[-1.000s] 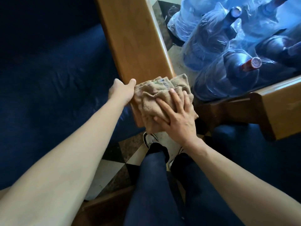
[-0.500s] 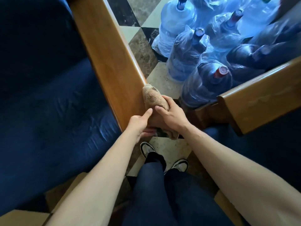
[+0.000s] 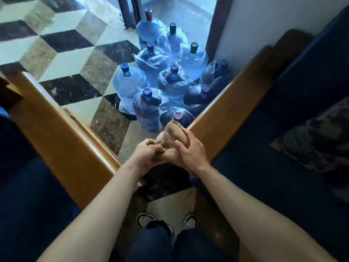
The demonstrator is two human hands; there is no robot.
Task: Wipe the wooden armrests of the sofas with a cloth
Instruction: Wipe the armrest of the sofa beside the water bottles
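Note:
A tan cloth (image 3: 172,138) is bunched between both hands, in the gap between two wooden armrests. My left hand (image 3: 146,156) grips its lower left edge. My right hand (image 3: 191,151) is wrapped over its right side, beside the near end of the right sofa's wooden armrest (image 3: 236,108). The left sofa's wooden armrest (image 3: 54,129) runs diagonally at the left, apart from the cloth. Whether the cloth touches the right armrest I cannot tell.
Several large blue water bottles (image 3: 151,108) stand on the tiled floor just beyond the cloth. Dark blue sofa cushions (image 3: 283,167) lie on both sides. A patterned cloth (image 3: 319,137) rests on the right sofa. My shoes (image 3: 166,221) stand below.
The cloth left the left armrest's end and is now held bunched in both hands by the right armrest. The view has tilted up, showing more floor and bottles.

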